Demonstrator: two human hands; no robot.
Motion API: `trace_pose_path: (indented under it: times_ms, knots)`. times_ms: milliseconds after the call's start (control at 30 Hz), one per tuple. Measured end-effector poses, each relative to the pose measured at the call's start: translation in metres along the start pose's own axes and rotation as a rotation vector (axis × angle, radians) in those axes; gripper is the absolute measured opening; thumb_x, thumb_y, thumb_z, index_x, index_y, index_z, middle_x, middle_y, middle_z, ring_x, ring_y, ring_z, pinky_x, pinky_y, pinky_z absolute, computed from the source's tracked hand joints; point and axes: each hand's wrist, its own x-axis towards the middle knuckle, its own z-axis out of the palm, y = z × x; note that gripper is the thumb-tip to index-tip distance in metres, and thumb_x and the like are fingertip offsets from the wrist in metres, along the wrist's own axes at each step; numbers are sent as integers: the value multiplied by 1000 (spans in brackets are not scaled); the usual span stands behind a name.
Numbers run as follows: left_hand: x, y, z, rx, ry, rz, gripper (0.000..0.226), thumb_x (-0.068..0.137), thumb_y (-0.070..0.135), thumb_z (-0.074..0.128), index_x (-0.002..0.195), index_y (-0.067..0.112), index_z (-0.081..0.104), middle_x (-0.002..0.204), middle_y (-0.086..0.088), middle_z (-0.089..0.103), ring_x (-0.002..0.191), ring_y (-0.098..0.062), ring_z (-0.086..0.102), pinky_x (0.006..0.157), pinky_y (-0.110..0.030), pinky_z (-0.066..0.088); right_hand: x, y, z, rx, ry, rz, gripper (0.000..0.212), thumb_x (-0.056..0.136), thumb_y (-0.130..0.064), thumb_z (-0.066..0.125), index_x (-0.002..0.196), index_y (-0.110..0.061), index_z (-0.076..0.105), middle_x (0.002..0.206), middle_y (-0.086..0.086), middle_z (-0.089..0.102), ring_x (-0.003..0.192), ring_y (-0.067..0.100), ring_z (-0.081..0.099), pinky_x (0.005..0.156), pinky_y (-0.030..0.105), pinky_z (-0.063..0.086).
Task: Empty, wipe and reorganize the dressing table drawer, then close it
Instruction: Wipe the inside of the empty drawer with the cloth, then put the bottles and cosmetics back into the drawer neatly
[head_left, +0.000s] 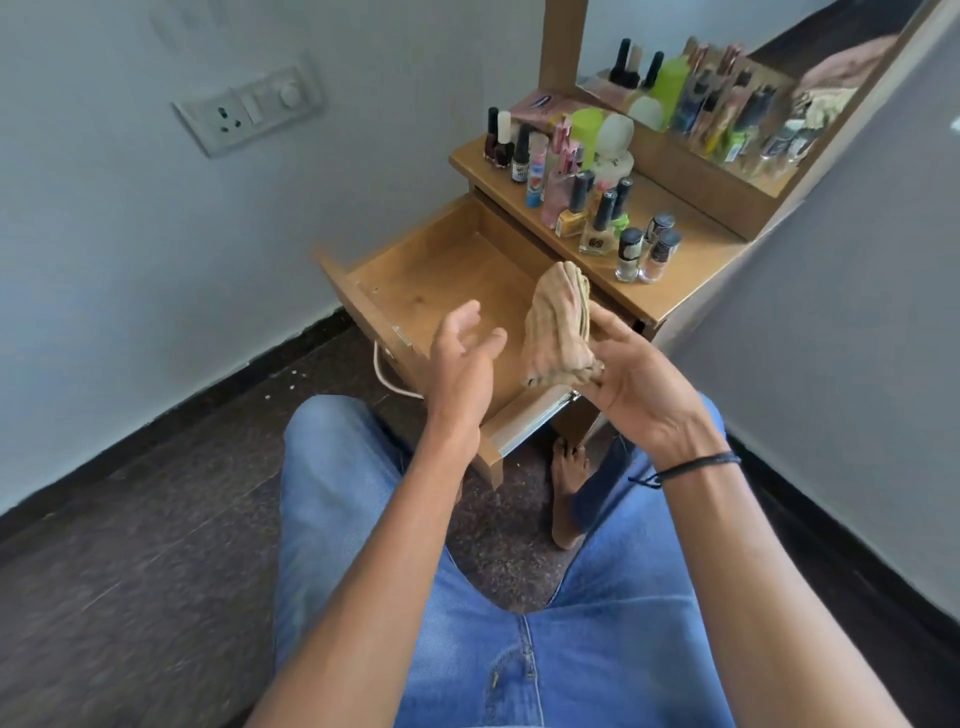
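Note:
The wooden drawer of the dressing table stands pulled out, and its inside looks bare. My right hand holds a folded beige cloth above the drawer's right front part, fingers pinching its lower end. My left hand hovers beside the cloth over the drawer's front, fingers relaxed and holding nothing. Several nail polish bottles and cosmetics stand on the table top.
A mirror stands behind the bottles. A wall socket sits on the left wall. A white cable hangs below the drawer front. My knees in jeans and a bare foot are on the dark floor.

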Motion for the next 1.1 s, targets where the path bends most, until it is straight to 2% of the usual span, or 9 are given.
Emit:
trace_pose_path:
  times_ms: [233, 333, 433, 500, 600, 733, 833, 933, 1100]
  knots:
    - [0, -5, 12, 79, -106, 16, 34, 96, 18, 64, 128, 28, 61, 114, 15, 67, 109, 1, 61, 101, -28, 47, -27, -7, -6, 153, 24, -90, 41, 96, -25, 66, 136, -19, 63, 131, 10, 66, 110, 22, 67, 112, 48, 43]
    - [3, -14, 18, 514, -79, 239, 35, 95, 20, 65, 129, 27, 60, 119, 12, 63, 114, -10, 56, 92, -30, 46, -32, -13, -6, 84, 35, -102, 60, 88, -17, 70, 145, -11, 51, 139, 17, 60, 119, 30, 62, 106, 49, 49]
    - [2, -34, 20, 1014, -101, 377, 36, 99, 27, 59, 134, 25, 57, 131, 5, 60, 120, -18, 49, 85, -29, 39, -38, -25, -11, -34, 91, -118, 59, 82, -6, 71, 139, -7, 54, 131, 17, 64, 113, 29, 65, 96, 48, 55]
    - [5, -44, 20, 1181, -141, 404, 34, 101, 31, 53, 134, 26, 58, 134, 5, 60, 119, -17, 50, 85, -32, 44, -44, -38, -20, -138, 165, -159, 57, 77, -4, 72, 132, -7, 57, 126, 15, 68, 110, 29, 67, 92, 48, 57]
    - [9, -48, 22, 1248, -170, 437, 32, 104, 33, 45, 132, 26, 59, 132, 8, 61, 116, -15, 53, 84, -33, 47, -51, -63, -35, -283, 320, -266, 44, 76, -2, 68, 119, -13, 65, 120, 15, 72, 104, 30, 70, 87, 50, 58]
    - [9, -52, 21, 1266, -151, 452, 35, 104, 36, 37, 129, 27, 60, 128, 9, 62, 111, -13, 54, 81, -33, 48, -53, -99, -50, -507, 560, -431, 33, 76, -4, 69, 103, -24, 68, 97, 5, 76, 86, 19, 74, 66, 32, 59]
    - [10, -53, 21, 1261, -139, 436, 38, 104, 43, 35, 131, 28, 57, 128, 10, 62, 111, -13, 54, 80, -34, 47, -37, -114, -58, -750, 703, -520, 31, 75, -19, 75, 104, -29, 67, 103, 8, 72, 90, 21, 71, 71, 37, 58]
    - [10, -53, 22, 1284, -126, 417, 41, 104, 47, 35, 133, 27, 55, 128, 9, 63, 113, -15, 53, 81, -35, 47, -11, -122, -58, -1027, 810, -580, 32, 76, -31, 72, 108, -33, 67, 104, -8, 69, 97, 17, 68, 79, 33, 54]
    - [10, -51, 23, 1295, -106, 397, 45, 103, 50, 34, 136, 25, 52, 129, 5, 63, 115, -17, 53, 83, -36, 48, 31, -130, -61, -1529, 852, -688, 35, 80, -23, 66, 115, -22, 67, 120, 0, 66, 105, 27, 61, 83, 33, 46]
